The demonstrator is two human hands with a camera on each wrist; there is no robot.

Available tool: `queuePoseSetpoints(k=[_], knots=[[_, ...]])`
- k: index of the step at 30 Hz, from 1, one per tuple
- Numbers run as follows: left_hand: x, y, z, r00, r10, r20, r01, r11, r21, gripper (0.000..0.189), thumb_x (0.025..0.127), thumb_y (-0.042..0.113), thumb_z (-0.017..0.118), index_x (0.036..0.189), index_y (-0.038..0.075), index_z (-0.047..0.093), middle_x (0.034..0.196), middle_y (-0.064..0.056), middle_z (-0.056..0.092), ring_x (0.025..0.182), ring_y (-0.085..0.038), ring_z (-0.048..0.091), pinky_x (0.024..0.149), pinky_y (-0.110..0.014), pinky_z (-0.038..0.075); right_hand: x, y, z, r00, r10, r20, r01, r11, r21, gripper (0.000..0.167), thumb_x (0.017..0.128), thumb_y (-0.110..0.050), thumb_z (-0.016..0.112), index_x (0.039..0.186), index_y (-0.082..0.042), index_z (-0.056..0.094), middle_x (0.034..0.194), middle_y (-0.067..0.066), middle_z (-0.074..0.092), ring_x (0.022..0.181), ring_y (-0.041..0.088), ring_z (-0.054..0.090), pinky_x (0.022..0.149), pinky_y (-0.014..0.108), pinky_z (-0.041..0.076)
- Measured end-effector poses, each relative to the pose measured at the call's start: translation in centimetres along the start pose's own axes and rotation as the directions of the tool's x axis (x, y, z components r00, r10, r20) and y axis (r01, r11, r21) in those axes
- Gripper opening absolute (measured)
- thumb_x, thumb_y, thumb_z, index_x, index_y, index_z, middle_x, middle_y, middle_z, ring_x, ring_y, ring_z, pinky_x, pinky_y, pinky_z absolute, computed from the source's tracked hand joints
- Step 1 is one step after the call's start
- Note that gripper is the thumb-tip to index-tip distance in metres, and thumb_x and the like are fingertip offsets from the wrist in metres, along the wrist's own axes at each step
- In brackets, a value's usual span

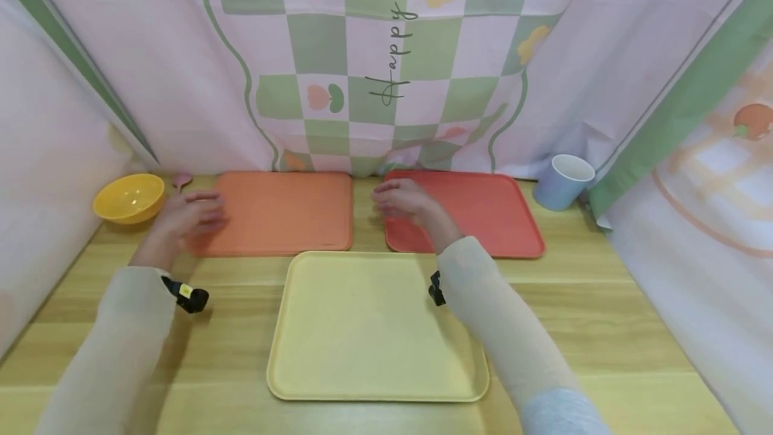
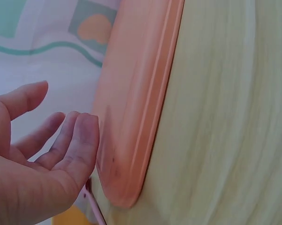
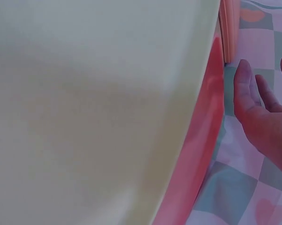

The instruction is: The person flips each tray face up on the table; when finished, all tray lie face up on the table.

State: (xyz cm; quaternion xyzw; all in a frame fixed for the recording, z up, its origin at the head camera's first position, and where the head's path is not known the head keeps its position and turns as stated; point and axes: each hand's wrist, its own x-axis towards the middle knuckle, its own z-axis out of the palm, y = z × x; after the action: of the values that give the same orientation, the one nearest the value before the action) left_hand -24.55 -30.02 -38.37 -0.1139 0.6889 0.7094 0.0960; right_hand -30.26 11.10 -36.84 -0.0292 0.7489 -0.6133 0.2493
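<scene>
My left hand (image 1: 186, 219) is at the left end of the orange tray (image 1: 284, 210), its fingers loosely bent and nothing held. In the left wrist view those fingers (image 2: 84, 140) overlap the tray's edge; whether they touch it I cannot tell. Over the left side of the red tray (image 1: 483, 213) is my right hand (image 1: 407, 200), holding nothing, with relaxed fingers. The right wrist view shows that hand (image 3: 265, 119) apart from the red tray's edge. A pale yellow tray (image 1: 374, 327) lies in front, partly beneath the right forearm.
Beyond the left hand stand a yellow bowl (image 1: 129, 199) and a pink spoon (image 1: 182, 181), its handle partly hidden. A blue-white cup (image 1: 563, 182) stands upright at the back right. A patterned curtain (image 1: 374, 52) hangs behind the wooden table (image 1: 580, 314).
</scene>
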Motion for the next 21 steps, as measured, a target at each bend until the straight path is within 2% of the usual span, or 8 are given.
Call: queuePoseSetpoints(k=[5, 12, 14, 17, 19, 21], knots=[[0.0, -0.1, -0.7, 1.0, 0.002, -0.03, -0.002, 1.0, 0.011, 0.026, 0.101, 0.01, 0.062, 0.125, 0.004, 0.052, 0.084, 0.008, 0.07, 0.079, -0.009, 0.071, 0.076, -0.025, 0.059, 0.6, 0.1, 0.6, 1.0, 0.008, 0.011, -0.008, 0.998, 0.059, 0.046, 0.103, -0.004, 0.055, 0.145, 0.012, 0.042, 0.145, 0.029, 0.047, 0.133, 0.04, 0.049, 0.11, 0.047, 0.042], [0.0, -0.2, -1.6, 0.997, -0.006, -0.074, -0.001, 0.996, -0.09, 0.025, 0.099, -0.001, 0.062, 0.122, 0.004, 0.053, 0.082, 0.007, 0.071, 0.078, -0.009, 0.072, 0.077, -0.025, 0.059, 1.4, 0.3, 1.1, 1.0, 0.029, -0.004, -0.028, 0.993, 0.111, 0.045, 0.103, -0.002, 0.055, 0.143, 0.013, 0.042, 0.146, 0.029, 0.047, 0.135, 0.039, 0.048, 0.109, 0.045, 0.044], [0.1, -0.2, -1.8, 0.996, -0.002, -0.093, -0.006, 0.996, -0.086, 0.026, 0.098, -0.004, 0.061, 0.121, 0.004, 0.053, 0.082, 0.007, 0.071, 0.077, -0.009, 0.072, 0.077, -0.025, 0.059, 1.6, 0.3, 1.2, 0.999, 0.041, -0.009, -0.039, 0.991, 0.129, 0.045, 0.103, -0.001, 0.055, 0.144, 0.013, 0.041, 0.146, 0.029, 0.047, 0.135, 0.039, 0.049, 0.109, 0.044, 0.044], [0.4, -0.2, -1.9, 0.992, 0.006, -0.124, -0.012, 0.999, -0.047, 0.026, 0.097, -0.003, 0.062, 0.121, 0.001, 0.053, 0.081, 0.007, 0.07, 0.076, -0.008, 0.071, 0.077, -0.024, 0.059, 1.9, 0.3, 1.4, 0.998, 0.057, -0.014, -0.054, 0.988, 0.146, 0.046, 0.103, -0.001, 0.056, 0.144, 0.012, 0.041, 0.145, 0.028, 0.049, 0.134, 0.038, 0.049, 0.11, 0.043, 0.044], [0.6, -0.1, -1.9, 0.988, 0.017, -0.155, -0.011, 0.999, 0.043, 0.026, 0.098, 0.002, 0.064, 0.122, 0.0, 0.053, 0.081, 0.009, 0.069, 0.075, -0.006, 0.07, 0.076, -0.023, 0.059, 2.2, 0.4, 1.6, 0.998, 0.06, -0.013, -0.058, 0.987, 0.15, 0.046, 0.103, -0.001, 0.055, 0.145, 0.012, 0.041, 0.145, 0.028, 0.049, 0.135, 0.037, 0.049, 0.11, 0.042, 0.044], [1.0, -0.1, -1.9, 0.982, 0.03, -0.188, -0.003, 0.989, 0.147, 0.03, 0.099, 0.009, 0.065, 0.125, -0.001, 0.054, 0.082, 0.011, 0.067, 0.076, -0.003, 0.067, 0.075, -0.021, 0.058, 2.4, 0.4, 1.8, 0.998, 0.06, -0.013, -0.057, 0.987, 0.153, 0.046, 0.103, -0.001, 0.055, 0.145, 0.012, 0.041, 0.145, 0.027, 0.049, 0.135, 0.037, 0.049, 0.11, 0.041, 0.044]])
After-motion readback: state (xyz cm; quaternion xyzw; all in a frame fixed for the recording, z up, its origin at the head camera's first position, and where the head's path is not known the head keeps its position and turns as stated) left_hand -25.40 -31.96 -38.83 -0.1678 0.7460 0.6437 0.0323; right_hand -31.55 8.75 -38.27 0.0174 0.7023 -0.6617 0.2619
